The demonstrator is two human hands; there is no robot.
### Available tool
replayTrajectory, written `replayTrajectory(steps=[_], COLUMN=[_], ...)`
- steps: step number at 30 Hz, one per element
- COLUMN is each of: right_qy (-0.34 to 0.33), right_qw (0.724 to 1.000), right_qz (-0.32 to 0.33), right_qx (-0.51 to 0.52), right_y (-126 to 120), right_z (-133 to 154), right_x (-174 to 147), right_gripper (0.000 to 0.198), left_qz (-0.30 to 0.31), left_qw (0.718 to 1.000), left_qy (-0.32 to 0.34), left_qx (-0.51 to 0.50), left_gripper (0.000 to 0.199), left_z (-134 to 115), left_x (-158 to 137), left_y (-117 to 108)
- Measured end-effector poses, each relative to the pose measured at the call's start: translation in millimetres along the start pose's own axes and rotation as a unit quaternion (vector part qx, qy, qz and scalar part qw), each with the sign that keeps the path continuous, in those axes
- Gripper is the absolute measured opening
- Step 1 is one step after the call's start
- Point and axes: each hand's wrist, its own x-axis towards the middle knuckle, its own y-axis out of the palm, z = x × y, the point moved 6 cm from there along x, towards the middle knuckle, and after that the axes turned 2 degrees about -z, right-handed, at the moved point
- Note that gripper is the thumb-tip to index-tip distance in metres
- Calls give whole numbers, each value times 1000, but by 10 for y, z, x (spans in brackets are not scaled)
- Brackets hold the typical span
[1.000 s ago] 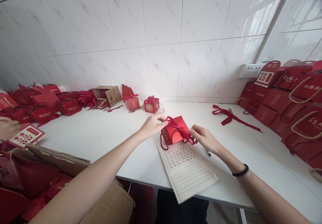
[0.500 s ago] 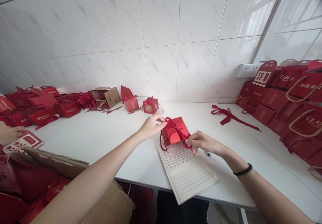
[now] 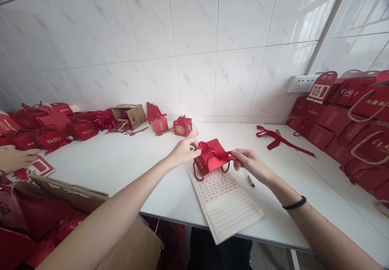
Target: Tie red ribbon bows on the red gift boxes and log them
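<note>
Marbled white tiles (image 3: 194,79) cover the wall at the far side of a white desk (image 3: 146,156). Near the middle of the desk, a bright red box (image 3: 204,165) with red cord handles sits over the far end of a lined notebook (image 3: 232,215), its top crossed by a red ribbon (image 3: 216,154). At the box's left, the left hand (image 3: 185,150) has its grip closed on the ribbon's loop; at the right, the right hand (image 3: 248,164) pinches another length of it, stretched out sideways from the knot. Just right of the notebook lies a pen (image 3: 251,181). Farther right is a loose strip of dark red ribbon (image 3: 275,139), and beyond it stands a stack of red gift boxes (image 3: 331,120). Far left are more red boxes (image 3: 51,134), beside a small cardboard box (image 3: 135,116). At the near left stands a large carton (image 3: 136,243), with another person's hand (image 3: 20,159) behind it.
</note>
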Motion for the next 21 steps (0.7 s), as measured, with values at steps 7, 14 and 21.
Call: replayTrajectory(steps=[7, 14, 21], right_qy=[-1, -9, -2], right_qw=[999, 995, 996], right_qz=[-38, -8, -62], right_qx=[38, 100, 56], right_y=[-61, -43, -81], right_z=[-34, -56, -76], right_x=[23, 26, 67], right_gripper=[43, 38, 49], left_qz=[22, 26, 21], left_qw=[999, 999, 999], left_qy=[24, 30, 34], left_qx=[-6, 2, 3], left_gripper=[8, 9, 6], left_z=[-23, -4, 0], left_x=[0, 8, 13], left_y=[30, 38, 43])
